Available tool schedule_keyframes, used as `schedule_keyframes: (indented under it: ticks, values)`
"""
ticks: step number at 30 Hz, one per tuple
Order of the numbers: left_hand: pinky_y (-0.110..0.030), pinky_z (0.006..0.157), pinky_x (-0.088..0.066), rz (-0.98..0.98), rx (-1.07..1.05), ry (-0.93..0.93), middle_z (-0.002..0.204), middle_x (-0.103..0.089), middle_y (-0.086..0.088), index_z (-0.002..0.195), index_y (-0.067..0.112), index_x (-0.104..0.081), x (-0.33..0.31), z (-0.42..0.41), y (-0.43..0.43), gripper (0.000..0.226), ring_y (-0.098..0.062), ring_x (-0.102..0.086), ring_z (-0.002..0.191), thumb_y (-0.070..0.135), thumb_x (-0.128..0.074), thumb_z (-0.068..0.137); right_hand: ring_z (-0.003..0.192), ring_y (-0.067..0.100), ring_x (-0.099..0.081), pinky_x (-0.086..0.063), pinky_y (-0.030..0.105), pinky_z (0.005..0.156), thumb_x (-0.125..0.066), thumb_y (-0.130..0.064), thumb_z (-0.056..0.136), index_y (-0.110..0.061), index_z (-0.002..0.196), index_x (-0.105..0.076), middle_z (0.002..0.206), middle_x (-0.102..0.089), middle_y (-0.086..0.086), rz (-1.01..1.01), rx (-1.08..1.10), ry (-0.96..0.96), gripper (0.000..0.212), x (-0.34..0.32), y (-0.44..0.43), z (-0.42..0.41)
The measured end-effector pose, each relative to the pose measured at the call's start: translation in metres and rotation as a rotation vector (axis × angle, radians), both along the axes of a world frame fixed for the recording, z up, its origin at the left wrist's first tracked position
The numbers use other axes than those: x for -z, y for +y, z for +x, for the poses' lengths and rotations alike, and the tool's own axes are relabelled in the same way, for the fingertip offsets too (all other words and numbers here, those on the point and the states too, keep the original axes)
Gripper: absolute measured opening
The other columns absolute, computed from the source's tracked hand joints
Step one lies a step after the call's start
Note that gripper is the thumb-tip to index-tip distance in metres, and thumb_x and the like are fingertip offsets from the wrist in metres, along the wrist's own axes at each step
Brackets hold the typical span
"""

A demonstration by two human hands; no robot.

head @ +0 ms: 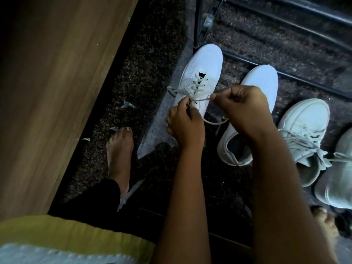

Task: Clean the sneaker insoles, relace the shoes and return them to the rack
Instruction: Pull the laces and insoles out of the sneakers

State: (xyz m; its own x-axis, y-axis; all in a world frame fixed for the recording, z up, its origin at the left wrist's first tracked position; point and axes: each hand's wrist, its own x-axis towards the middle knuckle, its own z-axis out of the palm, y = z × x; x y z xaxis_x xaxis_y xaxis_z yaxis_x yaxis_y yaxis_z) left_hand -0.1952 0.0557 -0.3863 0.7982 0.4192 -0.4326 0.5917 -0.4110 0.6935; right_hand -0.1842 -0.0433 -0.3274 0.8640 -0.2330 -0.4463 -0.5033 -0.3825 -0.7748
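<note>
A person bends over a white sneaker with a smooth round toe [202, 69] that sits on the dark speckled carpet [152, 54], its toe pointing away from them. The left hand [185, 122] is over the middle of the shoe, with its fingers curled and pinching the thin white lace [202, 99] right where it crosses. The right hand [242, 109] is curled up too. Its thumb and finger pinch the same lace a little to the right, so the lace runs tight between the two hands. One loop of lace sticks out to the left of the shoe and another hangs down under the hands. A second white sneaker with an open dark inside [234, 147] stands just beside the first, partly hidden by the right hand. Two more pale grey-white laced sneakers [304, 126] sit farther right. The thin black metal bars of the shoe rack [285, 75] run across the floor just past the toes of the shoes. A pale grey flat strip [158, 119] lies under the first shoe, but I cannot tell what it is. A bare foot [119, 149] rests on the carpet on the left, next to a big brown wooden panel [57, 73]. Yellow cloth [66, 231] shows at the bottom.
</note>
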Motion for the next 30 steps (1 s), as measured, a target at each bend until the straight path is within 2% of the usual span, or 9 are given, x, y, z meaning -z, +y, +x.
schedule_keyframes:
  ticks: [4, 7, 9, 11, 13, 16, 21, 26, 30]
  values:
    - [-0.03, 0.091, -0.049, -0.436, -0.328, 0.027, 0.113, -0.065, -0.012, 0.116, 0.005, -0.06, -0.009, 0.011, -0.002, 0.026, -0.016, -0.059, 0.096, 0.014, -0.054, 0.092, 0.059, 0.011, -0.059, -0.051, 0.034, 0.069, -0.069, -0.019, 0.083, -0.015, 0.071, -0.072, 0.069, -0.07, 0.01, 0.161, -0.098, 0.042, 0.013, -0.005, 0.002, 0.002]
    - [-0.035, 0.072, -0.055, -0.482, -0.459, 0.063, 0.086, -0.067, -0.012, 0.086, 0.013, -0.061, -0.006, 0.013, -0.001, 0.011, -0.021, -0.061, 0.074, 0.023, -0.065, 0.083, 0.058, 0.008, -0.057, -0.047, 0.027, 0.067, -0.067, -0.011, 0.084, -0.014, 0.076, -0.074, 0.065, -0.067, 0.007, 0.219, -0.241, 0.115, 0.011, -0.003, 0.005, -0.001]
    - [-0.02, 0.048, -0.047, -0.608, -0.508, 0.144, 0.072, -0.06, -0.009, 0.086, 0.009, -0.06, -0.009, 0.014, 0.003, 0.008, -0.014, -0.055, 0.053, 0.011, -0.067, 0.083, 0.062, 0.01, -0.058, -0.048, 0.029, 0.07, -0.069, -0.011, 0.083, -0.016, 0.075, -0.074, 0.067, -0.068, 0.007, 0.254, -0.276, 0.183, 0.01, 0.002, 0.003, -0.003]
    - [-0.013, 0.039, -0.04, -0.722, -0.514, 0.231, 0.066, -0.059, -0.007, 0.088, 0.007, -0.062, -0.01, 0.014, 0.008, 0.01, -0.006, -0.052, 0.04, -0.001, -0.065, 0.083, 0.069, 0.014, -0.059, -0.05, 0.032, 0.074, -0.068, -0.015, 0.082, -0.016, 0.076, -0.075, 0.074, -0.071, 0.01, 0.205, -0.314, 0.263, 0.01, 0.011, 0.001, 0.0]
    - [-0.014, 0.04, -0.042, -0.752, -0.526, 0.254, 0.061, -0.06, -0.005, 0.079, 0.01, -0.062, -0.01, 0.013, 0.009, 0.015, -0.005, -0.053, 0.039, -0.005, -0.063, 0.082, 0.072, 0.018, -0.06, -0.048, 0.03, 0.07, -0.064, -0.02, 0.083, -0.011, 0.078, -0.073, 0.08, -0.068, 0.016, 0.0, -0.309, 0.246, 0.014, 0.025, 0.003, 0.007]
    - [-0.013, 0.04, -0.044, -0.716, -0.545, 0.257, 0.06, -0.058, -0.006, 0.074, 0.01, -0.059, -0.009, 0.01, 0.008, 0.018, -0.004, -0.053, 0.037, -0.005, -0.062, 0.084, 0.089, 0.029, -0.06, -0.044, 0.031, 0.072, -0.058, -0.016, 0.084, -0.011, 0.091, -0.068, 0.102, -0.061, 0.015, -0.339, -0.133, -0.035, 0.013, 0.045, 0.015, 0.021]
    - [-0.019, 0.047, -0.047, -0.705, -0.57, 0.215, 0.06, -0.06, -0.004, 0.073, 0.011, -0.058, -0.007, 0.007, 0.008, 0.021, -0.007, -0.055, 0.044, -0.005, -0.06, 0.085, 0.118, 0.028, -0.049, -0.049, 0.035, 0.085, -0.054, -0.01, 0.086, -0.024, 0.128, -0.058, 0.136, -0.046, 0.001, -0.417, -0.408, -0.06, 0.044, 0.073, 0.028, 0.024]
    - [-0.028, 0.061, -0.05, -0.669, -0.601, 0.173, 0.066, -0.06, -0.009, 0.073, 0.011, -0.059, -0.009, 0.007, 0.005, 0.021, -0.015, -0.055, 0.055, -0.007, -0.06, 0.084, 0.089, 0.03, -0.063, -0.043, 0.03, 0.066, -0.061, -0.02, 0.086, -0.02, 0.102, -0.072, 0.104, -0.065, 0.004, -0.42, -0.198, -0.181, 0.02, 0.072, 0.031, 0.014]
    - [-0.029, 0.062, -0.049, -0.648, -0.584, 0.151, 0.065, -0.06, -0.007, 0.074, 0.01, -0.059, -0.007, 0.005, 0.001, 0.02, -0.013, -0.054, 0.053, -0.008, -0.061, 0.083, 0.086, 0.03, -0.065, -0.051, 0.035, 0.07, -0.066, -0.031, 0.085, -0.022, 0.097, -0.073, 0.091, -0.07, 0.007, -0.451, -0.189, -0.127, 0.017, 0.058, 0.023, 0.009]
